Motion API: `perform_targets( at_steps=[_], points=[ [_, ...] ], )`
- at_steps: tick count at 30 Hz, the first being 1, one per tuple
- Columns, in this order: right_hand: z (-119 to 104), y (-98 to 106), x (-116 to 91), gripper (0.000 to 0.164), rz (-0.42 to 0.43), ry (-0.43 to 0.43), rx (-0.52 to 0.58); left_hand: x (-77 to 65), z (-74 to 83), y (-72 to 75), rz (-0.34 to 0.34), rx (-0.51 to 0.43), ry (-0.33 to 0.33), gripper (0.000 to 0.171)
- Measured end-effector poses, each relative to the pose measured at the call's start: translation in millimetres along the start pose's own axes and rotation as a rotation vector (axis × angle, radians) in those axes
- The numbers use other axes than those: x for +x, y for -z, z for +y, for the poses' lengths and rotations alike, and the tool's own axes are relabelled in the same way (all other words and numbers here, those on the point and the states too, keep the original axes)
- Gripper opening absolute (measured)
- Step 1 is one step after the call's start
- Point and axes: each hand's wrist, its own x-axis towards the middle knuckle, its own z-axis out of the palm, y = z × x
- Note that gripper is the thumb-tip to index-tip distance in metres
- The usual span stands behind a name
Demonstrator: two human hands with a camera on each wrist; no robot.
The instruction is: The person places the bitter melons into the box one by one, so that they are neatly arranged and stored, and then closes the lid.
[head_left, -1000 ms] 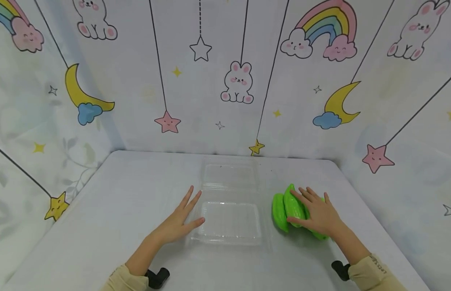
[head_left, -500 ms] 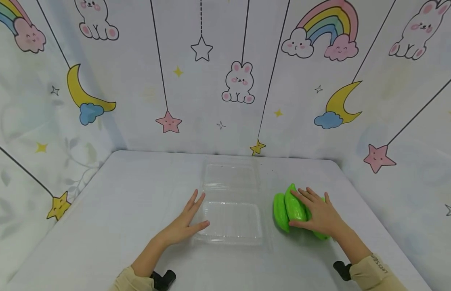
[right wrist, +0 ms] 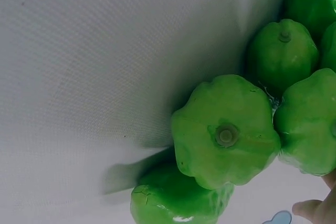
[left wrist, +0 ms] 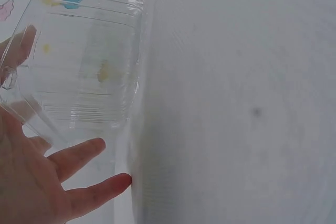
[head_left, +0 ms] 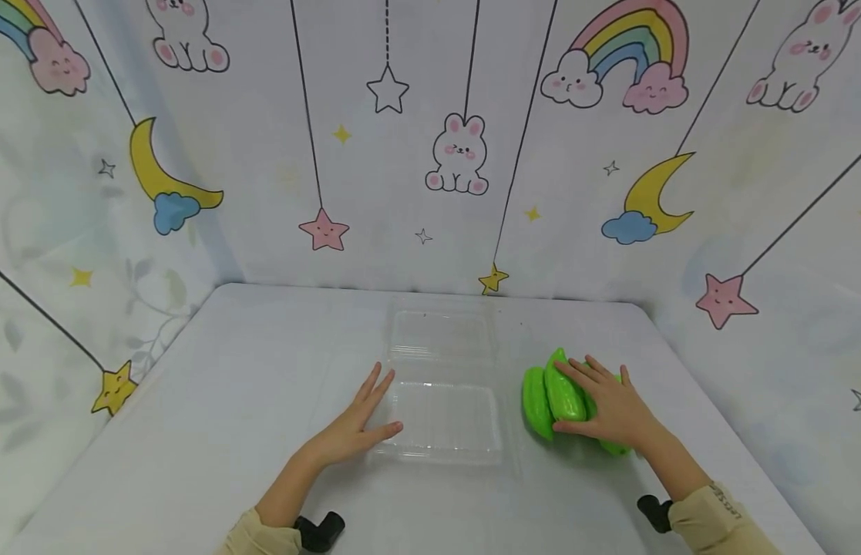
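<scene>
In the head view, my left hand (head_left: pixel 343 438) reaches in with spread fingers, its fingertips right at the left edge of a clear plastic clamshell box (head_left: pixel 444 424). The box lies with its lid (head_left: pixel 440 331) folded back, away from me. Over to the right, my right hand (head_left: pixel 613 408) rests with fingers spread across a cluster of shiny green toy peppers (head_left: pixel 536 402), hiding part of it. Up close in the right wrist view, several peppers (right wrist: pixel 226 132) show lobed ends with a stem nub; a fingertip (right wrist: pixel 307 208) shows at the lower right.
A white table (head_left: pixel 277 331) carries everything, with a cartoon-printed fabric wall (head_left: pixel 264 154) at its back and sides. Black devices (head_left: pixel 322 532) sit at both wrists, below beige sleeves (head_left: pixel 264 536).
My left hand has shifted slightly right, and its thumb overlaps more of the box's left edge. The right hand stays over the peppers, and the box keeps its place.
</scene>
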Motion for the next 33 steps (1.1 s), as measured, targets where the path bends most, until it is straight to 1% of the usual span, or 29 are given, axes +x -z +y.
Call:
perform_targets(
  at_steps=[4, 10, 17, 22, 29, 33],
  points=[
    [0.9, -0.8, 1.0, 0.095, -0.004, -0.005, -0.004, 0.4, -0.1, -1.7, -0.006, 0.007, 0.000, 0.081],
    [0.6, -0.7, 2.6, 0.095, 0.002, -0.009, 0.006, 0.0, -0.5, -3.8, 0.009, 0.014, 0.000, 0.081],
    [2.3, -1.6, 2.1, 0.094, 0.015, -0.013, 0.018, -0.1, -0.8, -5.6, -0.013, 0.023, 0.002, 0.080],
    [0.2, 1.0, 3.2, 0.094, 0.008, -0.016, 0.051, 0.0, -1.6, -5.9, 0.000, 0.039, 0.001, 0.080],
    [0.4, 1.8, 3.6, 0.095, -0.011, -0.032, 0.067, -0.6, -2.9, -7.0, -0.006, 0.034, 0.006, 0.080],
    [0.7, 3.6, 4.2, 0.095, 0.000, -0.027, 0.073, -0.5, -3.4, -7.7, 0.001, 0.031, -0.002, 0.081]
  ],
)
